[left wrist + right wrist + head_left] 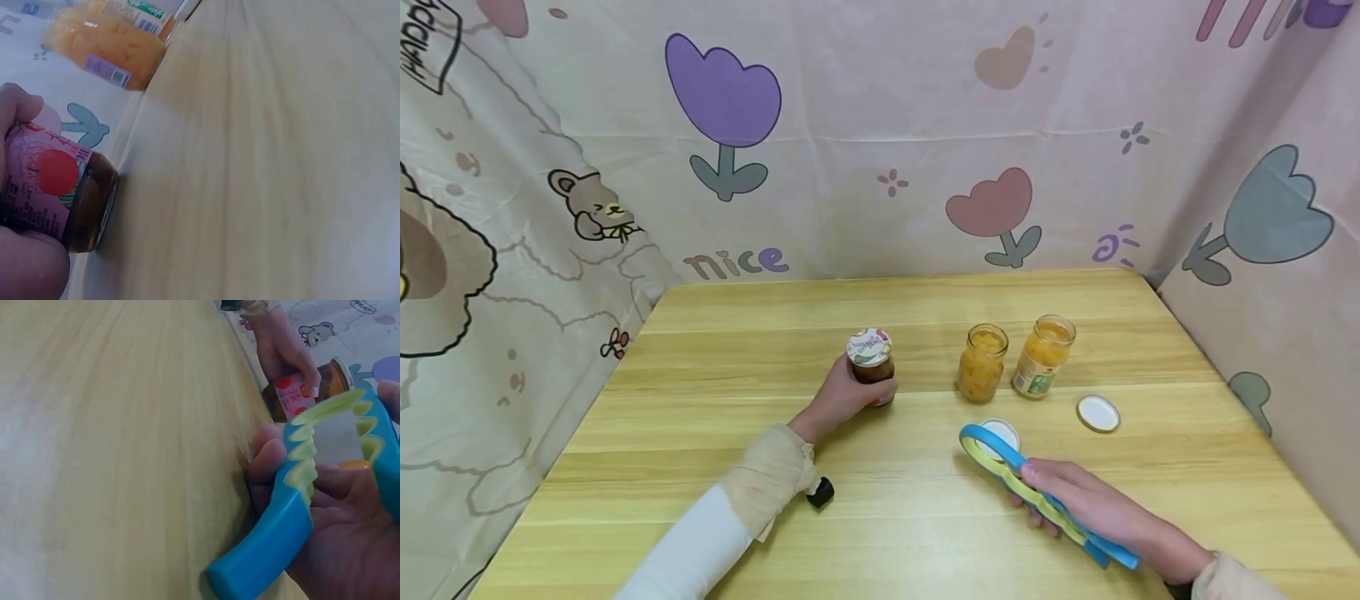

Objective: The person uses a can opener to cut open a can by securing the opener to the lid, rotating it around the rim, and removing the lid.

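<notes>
My left hand (pixel 841 395) grips a dark glass jar (pixel 872 372) with a patterned lid (pixel 870 347) near the middle of the table. The left wrist view shows its pink label (pixel 53 172) with a red fruit picture, thumb and fingers around it. My right hand (pixel 1093 502) holds a blue and yellow-green jar opener (pixel 265 547), its toothed inner edges facing each other. In the head view the opener's rounded bend overlaps a white lid (pixel 1001 433) lying on the table. The right hand is to the right of and nearer than the gripped jar.
Two lidless jars of orange-yellow contents, a left one (pixel 981 367) and a labelled right one (pixel 1042 358), stand right of the gripped jar. Another lid (pixel 1098 413) lies at their front right. Printed cloth (pixel 850 100) hangs behind and beside the wooden table (pixel 737 333).
</notes>
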Demonstrator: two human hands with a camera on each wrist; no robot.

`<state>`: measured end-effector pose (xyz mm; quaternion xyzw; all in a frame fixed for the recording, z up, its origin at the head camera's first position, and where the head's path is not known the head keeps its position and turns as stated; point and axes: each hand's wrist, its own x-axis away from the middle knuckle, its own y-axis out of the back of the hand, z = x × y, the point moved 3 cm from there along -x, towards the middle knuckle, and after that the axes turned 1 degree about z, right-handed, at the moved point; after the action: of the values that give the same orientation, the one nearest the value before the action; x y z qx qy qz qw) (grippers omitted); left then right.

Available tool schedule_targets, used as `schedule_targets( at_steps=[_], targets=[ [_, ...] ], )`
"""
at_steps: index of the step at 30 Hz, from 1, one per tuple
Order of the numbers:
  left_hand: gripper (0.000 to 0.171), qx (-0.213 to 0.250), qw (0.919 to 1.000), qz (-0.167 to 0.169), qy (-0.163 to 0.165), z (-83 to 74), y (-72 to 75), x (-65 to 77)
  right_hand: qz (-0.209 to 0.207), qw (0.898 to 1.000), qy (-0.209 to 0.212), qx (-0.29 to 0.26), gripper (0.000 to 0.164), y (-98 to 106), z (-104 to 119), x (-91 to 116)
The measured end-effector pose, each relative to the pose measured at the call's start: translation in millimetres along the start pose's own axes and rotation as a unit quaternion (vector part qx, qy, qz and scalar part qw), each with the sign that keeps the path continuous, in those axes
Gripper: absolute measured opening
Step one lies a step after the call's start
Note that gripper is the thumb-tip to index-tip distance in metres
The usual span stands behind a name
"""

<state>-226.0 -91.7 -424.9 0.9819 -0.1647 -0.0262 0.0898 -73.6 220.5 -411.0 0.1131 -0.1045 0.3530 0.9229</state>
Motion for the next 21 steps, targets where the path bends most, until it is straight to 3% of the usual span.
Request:
schedule_targets(
  at_steps=[11, 15, 21],
  targets=[
    [0.063, -0.014, 0.9994, 0.028, -0.016, -4.6, -24.8, -6.8, 0.003, 1.0, 0.001, 0.003, 0.055, -2, 7, 3],
    [0.063, -0.01, 0.9989, 0.043, -0.014, -5.7, -30.3, -10.7, 0.0, 0.999, 0.032, 0.038, 0.048, -1, 17, 5],
    [0.062, -0.015, 0.9981, 0.055, -0.02, -9.9, -38.2, -16.5, -0.074, 0.984, 0.098, 0.131, 0.035, 3, 34, 7]
  ],
)
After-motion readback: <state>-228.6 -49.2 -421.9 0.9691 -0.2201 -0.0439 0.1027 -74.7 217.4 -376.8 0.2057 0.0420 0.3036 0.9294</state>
